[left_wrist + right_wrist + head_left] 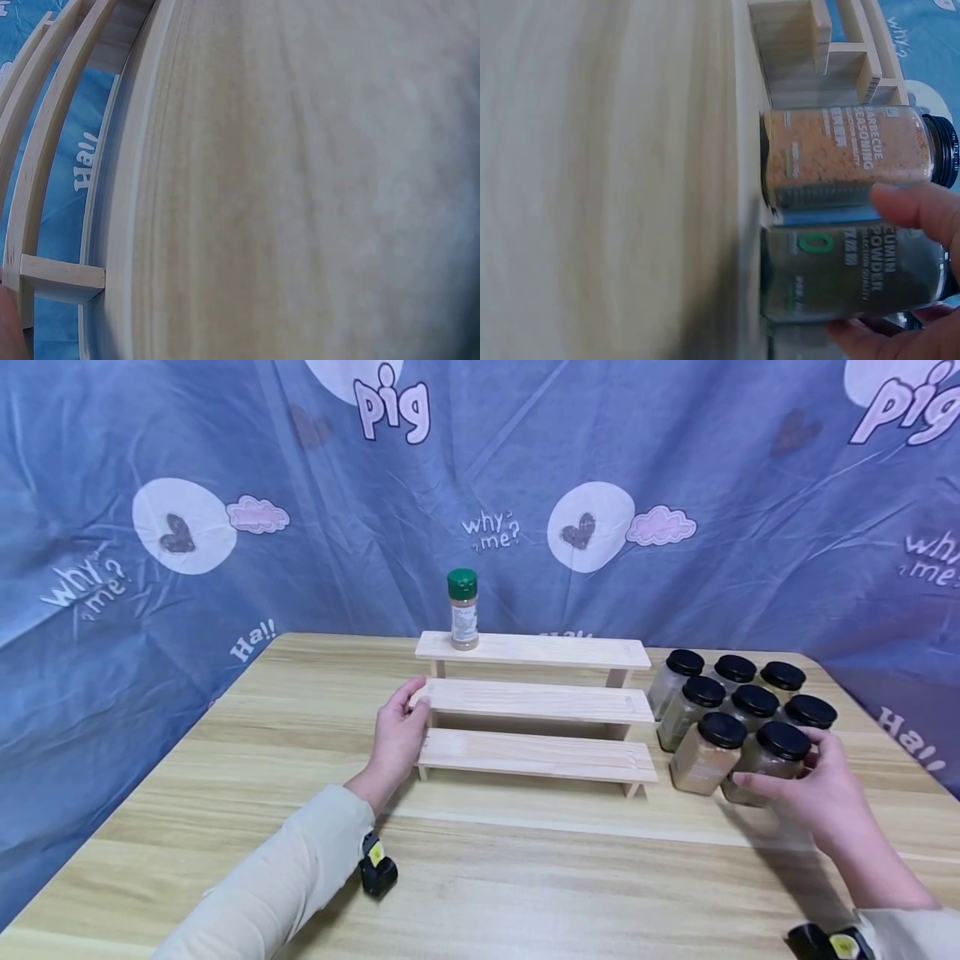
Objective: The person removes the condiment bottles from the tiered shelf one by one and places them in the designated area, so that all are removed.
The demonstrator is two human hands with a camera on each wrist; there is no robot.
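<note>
A three-tier pale wooden rack (pixel 536 700) stands mid-table. My left hand (pixel 399 727) holds the left end of its middle tier, thumb at the front. In the left wrist view only a sliver of that hand (pixel 10 330) shows beside the rack. At the right, my right hand (pixel 828 789) grips a dark cumin powder jar (pixel 772 764) with a black lid, thumb on one side and fingers on the other. The jar (pixel 829 274) stands upright. Beside it is an orange barbecue seasoning jar (pixel 847 154). On the top tier's left end stands a small green-capped shaker (pixel 464 620).
Several more black-lidded jars (pixel 702 693) stand close together behind the gripped one, near the rack's right end. A blue printed curtain (pixel 360 527) hangs behind the wooden table (pixel 487 868). Black wrist cameras (pixel 377 867) are strapped to both wrists.
</note>
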